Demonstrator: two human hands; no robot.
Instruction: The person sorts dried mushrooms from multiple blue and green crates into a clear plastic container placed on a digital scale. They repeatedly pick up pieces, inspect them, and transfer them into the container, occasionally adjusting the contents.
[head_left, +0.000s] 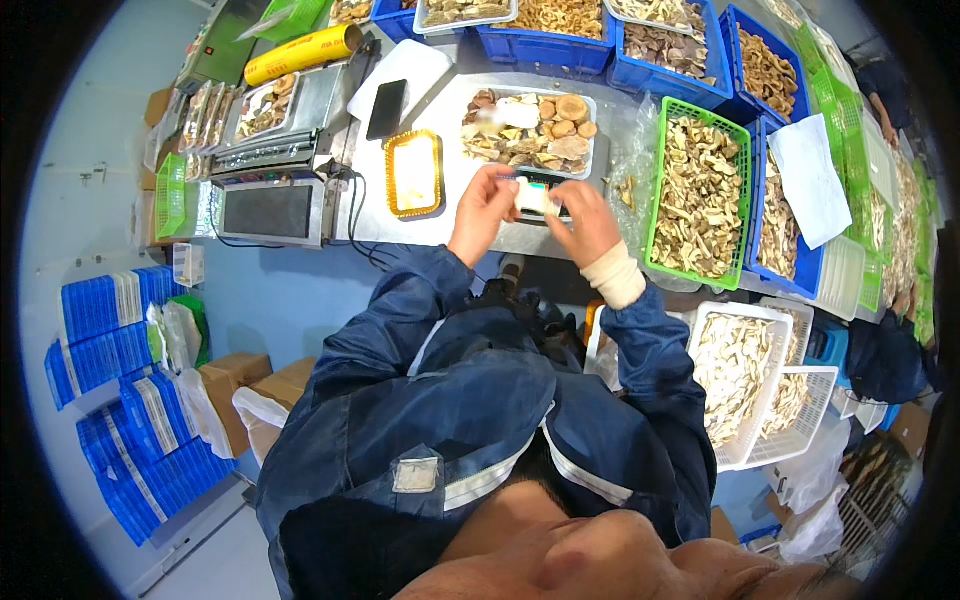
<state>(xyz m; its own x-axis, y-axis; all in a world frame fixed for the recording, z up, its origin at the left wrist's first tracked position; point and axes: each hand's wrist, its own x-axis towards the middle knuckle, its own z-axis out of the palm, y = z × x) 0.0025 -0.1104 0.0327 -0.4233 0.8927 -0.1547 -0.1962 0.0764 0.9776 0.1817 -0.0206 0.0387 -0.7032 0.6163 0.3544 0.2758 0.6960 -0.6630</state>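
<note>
Before my chest, a small white packet (534, 195) with a coloured patch is held up between both hands. My left hand (484, 208) pinches its left side with thumb and fingers. The fingers of my right hand (586, 219) grip its right edge. Just beyond them sits a clear plastic tray (592, 159) of assorted dried mushrooms (566, 150), sorted in groups, with a white packet (519, 115) lying on top. Under the tray's near edge, part of a dark-faced weighing scale (546, 181) shows, mostly hidden by the tray and hands.
Left of the tray are a gold-rimmed dish (439, 176), a smartphone (387, 109) and a tray-sealing machine (268, 210) with cables. A green basket (701, 196) of dried mushroom slices stands right. Blue crates (544, 49) line the back. White baskets (742, 375) sit low right.
</note>
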